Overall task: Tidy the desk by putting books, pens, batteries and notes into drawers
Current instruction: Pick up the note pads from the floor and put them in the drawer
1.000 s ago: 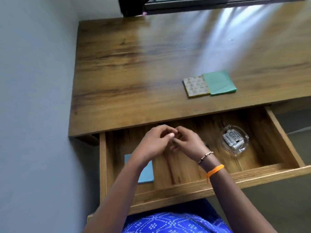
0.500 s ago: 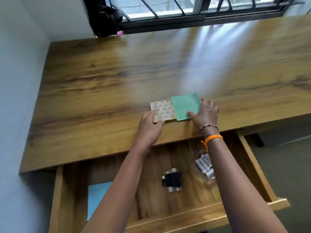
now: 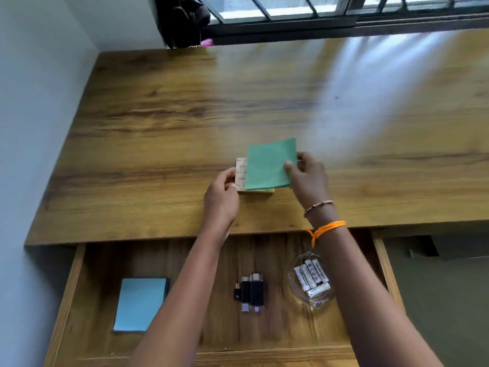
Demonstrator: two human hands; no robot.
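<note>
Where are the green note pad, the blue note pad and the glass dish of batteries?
green note pad (image 3: 268, 165), head view, middle of top sheet
blue note pad (image 3: 141, 303), head view, middle of cover
glass dish (image 3: 318, 304), head view, near rim

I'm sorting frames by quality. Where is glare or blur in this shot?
Head view: window glare streaks the desk at upper right; slight motion blur softens the right hand and green notes; battery labels in the glass dish stay readable.

A home study corner or small office: a broad wood-grain laminate desk (image 3: 164, 123) pushed against a pale painted wall (image 3: 34, 115) at nine o'clock, a dark-framed barred window (image 3: 330, 14) at twelve, and an open wooden drawer (image 3: 71, 282) at six.
</note>
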